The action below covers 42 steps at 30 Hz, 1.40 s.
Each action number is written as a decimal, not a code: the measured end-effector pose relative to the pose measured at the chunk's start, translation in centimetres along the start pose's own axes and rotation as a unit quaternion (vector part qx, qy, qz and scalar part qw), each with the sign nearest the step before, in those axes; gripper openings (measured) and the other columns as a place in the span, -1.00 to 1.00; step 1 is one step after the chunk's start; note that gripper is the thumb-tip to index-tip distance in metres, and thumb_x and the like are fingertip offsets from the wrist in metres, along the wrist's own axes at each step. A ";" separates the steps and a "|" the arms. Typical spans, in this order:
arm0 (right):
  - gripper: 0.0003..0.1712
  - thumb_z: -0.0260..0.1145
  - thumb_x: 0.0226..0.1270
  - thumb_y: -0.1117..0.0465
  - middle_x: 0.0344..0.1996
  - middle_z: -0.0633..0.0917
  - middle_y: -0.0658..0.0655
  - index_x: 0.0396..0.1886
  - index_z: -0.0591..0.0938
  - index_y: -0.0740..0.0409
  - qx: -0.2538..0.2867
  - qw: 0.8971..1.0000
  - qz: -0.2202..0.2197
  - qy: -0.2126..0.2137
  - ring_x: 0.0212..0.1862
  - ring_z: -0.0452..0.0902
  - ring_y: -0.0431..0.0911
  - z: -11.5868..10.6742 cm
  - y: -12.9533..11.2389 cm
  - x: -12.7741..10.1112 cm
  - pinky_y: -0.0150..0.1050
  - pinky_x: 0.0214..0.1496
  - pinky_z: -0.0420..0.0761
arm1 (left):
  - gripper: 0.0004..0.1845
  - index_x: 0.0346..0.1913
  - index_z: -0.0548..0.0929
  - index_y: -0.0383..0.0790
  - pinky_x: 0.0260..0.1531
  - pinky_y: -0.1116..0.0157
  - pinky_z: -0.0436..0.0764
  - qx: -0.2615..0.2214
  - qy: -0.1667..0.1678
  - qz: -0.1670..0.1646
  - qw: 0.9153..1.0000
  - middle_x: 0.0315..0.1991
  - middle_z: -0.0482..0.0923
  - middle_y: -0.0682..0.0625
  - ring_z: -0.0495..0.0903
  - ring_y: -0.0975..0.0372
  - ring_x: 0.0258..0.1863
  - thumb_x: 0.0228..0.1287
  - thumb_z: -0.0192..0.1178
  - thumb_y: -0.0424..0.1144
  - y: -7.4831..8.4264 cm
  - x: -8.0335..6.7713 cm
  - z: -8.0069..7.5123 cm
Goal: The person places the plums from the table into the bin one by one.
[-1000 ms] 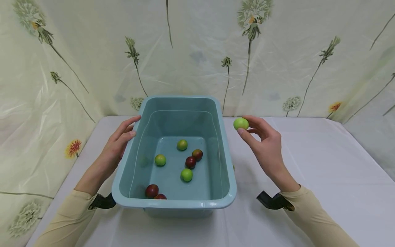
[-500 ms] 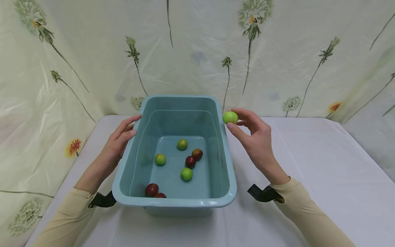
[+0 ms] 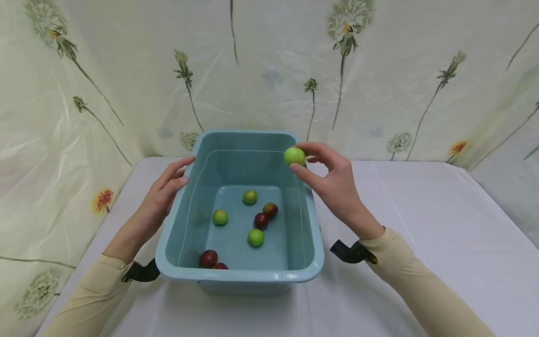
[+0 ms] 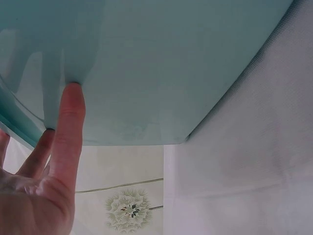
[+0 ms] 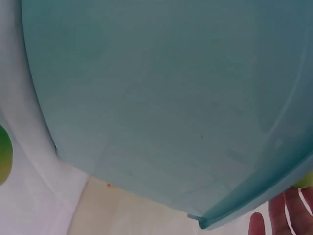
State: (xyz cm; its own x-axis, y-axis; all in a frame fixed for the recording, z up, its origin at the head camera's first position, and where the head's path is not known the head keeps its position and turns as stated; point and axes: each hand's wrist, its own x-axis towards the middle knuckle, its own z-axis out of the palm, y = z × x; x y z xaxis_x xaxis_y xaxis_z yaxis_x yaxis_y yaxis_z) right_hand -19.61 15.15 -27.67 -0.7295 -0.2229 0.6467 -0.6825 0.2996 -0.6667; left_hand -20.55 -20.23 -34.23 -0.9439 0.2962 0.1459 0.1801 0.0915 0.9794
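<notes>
A light blue plastic tub (image 3: 240,276) stands on a white tablecloth, and water appears to be in it. Several small round fruits lie inside, some green (image 3: 255,237) and some dark red (image 3: 261,220). My right hand (image 3: 300,159) pinches a green fruit (image 3: 294,156) between thumb and fingers, just above the tub's far right rim. My left hand (image 3: 185,172) rests with straight fingers against the tub's left outer wall. In the left wrist view those fingers (image 4: 68,122) touch the tub wall (image 4: 161,63). The right wrist view is mostly filled by the tub's wall (image 5: 171,98).
Another green fruit (image 5: 4,154) lies on the cloth close beside the tub's right side. A floral plastic sheet (image 3: 379,70) hangs behind and to the left. White cloth (image 3: 421,210) stretches to the right of the tub.
My right hand has carried the green fruit leftward, from beside the tub to over its right rim. The left hand and the fruits inside have stayed put.
</notes>
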 end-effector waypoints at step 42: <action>-0.65 0.46 0.19 -0.11 -0.20 0.66 -0.17 -0.07 0.68 -0.15 -0.182 0.937 0.067 -0.290 -0.08 0.52 -0.26 3.2 1.2 3.5 -0.19 -0.05 0.50 | -0.48 0.50 0.20 0.17 -0.13 0.19 0.63 0.008 0.006 -0.002 1.000 0.37 0.23 -0.12 0.45 0.01 0.13 0.55 -0.13 0.01 0.1 0.0 0.1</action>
State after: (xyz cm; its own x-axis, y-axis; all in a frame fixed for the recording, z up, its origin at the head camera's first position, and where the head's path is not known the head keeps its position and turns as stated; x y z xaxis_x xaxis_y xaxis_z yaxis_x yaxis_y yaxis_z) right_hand -23.15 11.78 -27.34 -0.7816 -0.5959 0.1845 -0.5989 0.6341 -0.4890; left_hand -20.47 -20.08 -34.14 -0.9480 0.2840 0.1436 0.1805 0.1085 0.9776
